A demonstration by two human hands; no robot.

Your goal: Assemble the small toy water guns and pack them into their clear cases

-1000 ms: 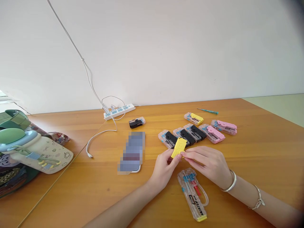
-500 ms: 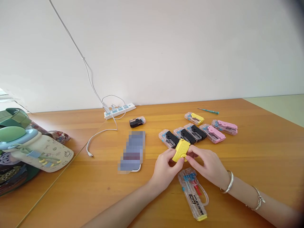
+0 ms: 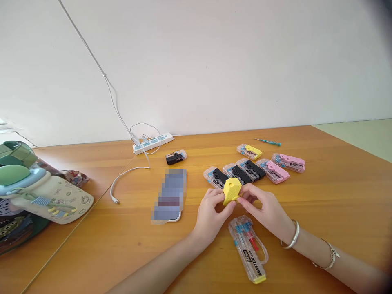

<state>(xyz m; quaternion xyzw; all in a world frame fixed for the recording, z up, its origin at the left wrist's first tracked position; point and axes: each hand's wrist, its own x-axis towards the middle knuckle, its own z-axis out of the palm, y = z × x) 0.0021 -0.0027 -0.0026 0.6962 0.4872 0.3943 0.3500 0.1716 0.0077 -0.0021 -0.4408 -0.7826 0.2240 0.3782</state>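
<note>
Yellow plastic was clenched in both grips: a chunky moulded piece (image 3: 232, 191) was held between the fingers of the left hand (image 3: 209, 216) and the fingertips of the right hand (image 3: 263, 206), a little above the tabletop (image 3: 343, 212). Neither grip was released. The fingers hid parts of the piece, so its underside could not be made out. A silver bangle (image 3: 290, 241) circled the right wrist.

Just below the grips lay a clear plastic case (image 3: 246, 249) with blue and red parts inside, a black label and a yellow tip at one end, with no coloured cover on its face. Beyond the grips, similar clear cases sat in a loose cluster, each already carrying a coloured piece: three black-topped cases (image 3: 237, 174), two pink-topped cases (image 3: 272, 170) and one yellow-topped case (image 3: 248, 151). Another small black-topped case (image 3: 176, 157) lay apart, further left of the grips. Judging by how things lay, most cases looked fitted, while the bare case below the grips and the held yellow piece remained apart.

A teal-handled screwdriver (image 3: 267, 141) lay far beyond the grips. To their left sat a pixelated flat object (image 3: 168, 196), too blurred to identify, and further off a white power strip (image 3: 153, 143) with a white cable (image 3: 128, 173).
</note>
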